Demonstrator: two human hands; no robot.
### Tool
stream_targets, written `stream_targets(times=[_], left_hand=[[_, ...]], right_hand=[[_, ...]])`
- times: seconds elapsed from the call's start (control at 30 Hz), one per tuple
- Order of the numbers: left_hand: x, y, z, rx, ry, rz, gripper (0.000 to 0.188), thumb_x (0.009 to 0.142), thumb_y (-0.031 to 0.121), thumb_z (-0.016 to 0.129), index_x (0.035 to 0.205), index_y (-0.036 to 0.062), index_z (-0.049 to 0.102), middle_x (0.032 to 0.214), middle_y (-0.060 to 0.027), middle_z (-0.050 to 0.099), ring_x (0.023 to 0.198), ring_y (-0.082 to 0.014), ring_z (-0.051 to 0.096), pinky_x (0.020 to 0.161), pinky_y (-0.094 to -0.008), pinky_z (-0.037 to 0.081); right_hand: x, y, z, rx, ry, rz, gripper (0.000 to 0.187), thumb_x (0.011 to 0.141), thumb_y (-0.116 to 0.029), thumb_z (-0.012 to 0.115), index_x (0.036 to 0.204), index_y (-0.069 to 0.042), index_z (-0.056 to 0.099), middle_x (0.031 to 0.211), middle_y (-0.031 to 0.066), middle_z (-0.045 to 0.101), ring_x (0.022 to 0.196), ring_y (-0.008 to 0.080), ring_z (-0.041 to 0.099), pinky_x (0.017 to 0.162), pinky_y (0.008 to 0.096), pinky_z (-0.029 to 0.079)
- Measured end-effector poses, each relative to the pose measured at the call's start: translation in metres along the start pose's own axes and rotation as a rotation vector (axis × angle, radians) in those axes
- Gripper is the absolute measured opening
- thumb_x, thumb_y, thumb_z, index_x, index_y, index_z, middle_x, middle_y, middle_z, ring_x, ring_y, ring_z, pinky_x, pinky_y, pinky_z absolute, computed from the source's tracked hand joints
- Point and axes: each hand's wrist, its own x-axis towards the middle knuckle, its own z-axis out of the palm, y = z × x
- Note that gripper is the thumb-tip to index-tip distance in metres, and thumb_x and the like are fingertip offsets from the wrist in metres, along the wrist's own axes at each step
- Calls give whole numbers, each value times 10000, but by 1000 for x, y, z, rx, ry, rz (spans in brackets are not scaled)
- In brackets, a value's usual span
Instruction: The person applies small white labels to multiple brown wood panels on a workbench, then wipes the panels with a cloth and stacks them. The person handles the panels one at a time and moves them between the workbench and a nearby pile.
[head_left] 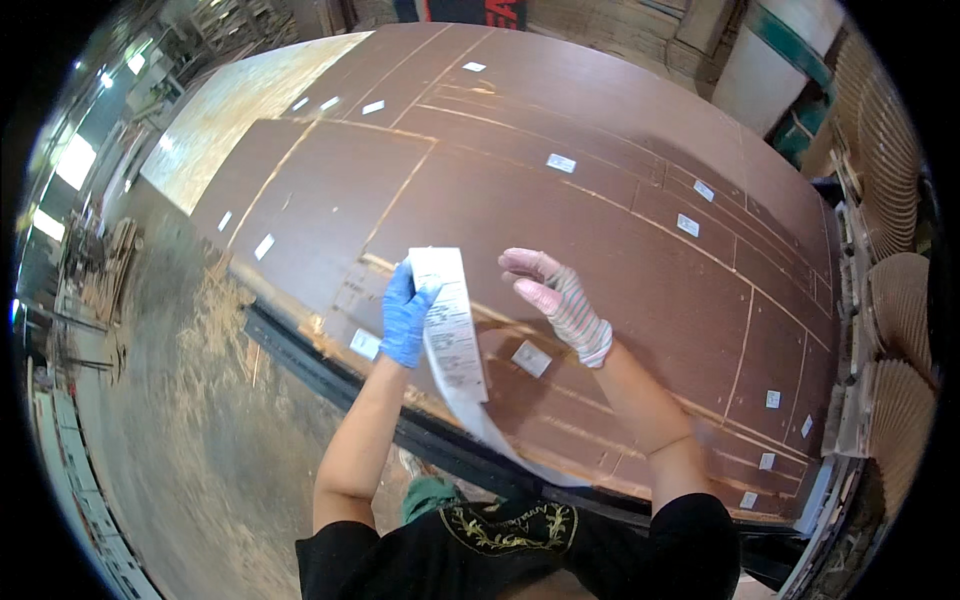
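My left hand (405, 315), in a blue glove, grips a long strip of white printed labels (450, 335) near its upper end. The strip hangs down and curls toward the table's front edge. To the right of it, my right hand (550, 290) is raised over the brown board (640, 270). It wears a striped glove with pink fingertips. Its fingers are apart, with nothing visible between them. Beneath the hands, a small white label (531, 358) lies on the board, and another label (365, 344) lies left of the strip.
Cut lines divide the brown board into panels, several bearing white labels. A dark rail (300, 350) runs along the near edge. Sawdust (215, 320) covers the floor at left. Stacked curved wooden pieces (895, 300) stand at right. A pale board (250, 100) lies at far left.
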Motion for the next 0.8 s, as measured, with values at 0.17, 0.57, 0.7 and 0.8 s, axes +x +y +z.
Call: stream_targets(times=[0.17,0.57,0.7,0.8], left_hand=[[-39,56,-58,-88,27,-5,344,829,31,625,1161,40,538,1034,-21,588,914,-108,558,790,-253,483],[-97,149,-172,-70,-143,97,613,771,97,682,1310,30,399,1159,-69,536,1059,-168,512,918,-311,430],[-99,152,-164,182,-177,145,572,720,45,670,1244,5,444,1160,-83,521,1049,-173,515,891,-305,438],[-94,139,-144,170,-268,68,617,735,28,659,1291,14,391,1175,-81,520,1082,-176,503,941,-323,423]], right_hand=[[-17,2,136,105,-86,-25,426,826,-31,587,1246,-43,514,1119,60,590,1013,153,555,927,306,430],[-15,-6,296,29,-20,-19,356,791,-22,634,1146,-10,601,1002,49,632,885,105,584,814,252,474],[-24,-13,286,-46,47,-73,281,806,-76,639,1068,26,627,955,72,651,863,134,608,795,263,486],[-33,-17,262,-67,105,-97,228,813,-103,633,1014,2,648,897,60,662,839,131,615,777,270,493]])
